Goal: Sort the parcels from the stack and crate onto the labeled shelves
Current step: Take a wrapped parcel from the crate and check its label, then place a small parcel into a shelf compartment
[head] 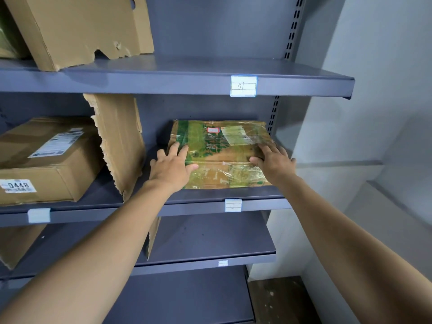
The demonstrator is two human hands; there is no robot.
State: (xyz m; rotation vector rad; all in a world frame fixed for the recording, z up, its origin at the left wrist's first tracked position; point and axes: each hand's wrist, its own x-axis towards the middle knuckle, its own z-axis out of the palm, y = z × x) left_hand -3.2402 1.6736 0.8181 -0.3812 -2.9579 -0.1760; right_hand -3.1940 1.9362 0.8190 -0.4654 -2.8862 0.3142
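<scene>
Setting: grey metal shelving unit (210,26) in a storeroom, with a pale wall (374,90) to its right.
Top shelf, left: torn carton (77,31) of brown cardboard, its lower edge ragged.
Middle shelf, left: sealed carton (44,160) with a sticker reading 0448 on its front face.
Middle shelf, left of centre: torn cardboard sheet (119,141) standing upright between the sealed carton and the bay at the right.
Left hand (171,166): fingers spread and fairly straight over the parcel's near left corner, thumb along its front top edge.
Parcel (219,155): flat box with green print under clear tape, white address slip on top. It lies on the middle shelf (268,195), right bay, below the label 01 (243,86).
Right hand (273,161): fingers extended, palm down on the parcel's near right corner, thumb at the front edge.
Step in hand: placement. The parcel appears fully borne by the shelf, and both hands are steadying or squaring it.
Next move: probably a push rearward if needed, then letting go and lifting both hands clear of the shelf above. The writing on the edge label (233,205) beneath is too small to check against the parcel.
Count: shelf boards, four; edge labels, four; taped parcels, one; brown cartons, three, counting one cut off at lower left; loose cardboard sheets, two; hands, two.
</scene>
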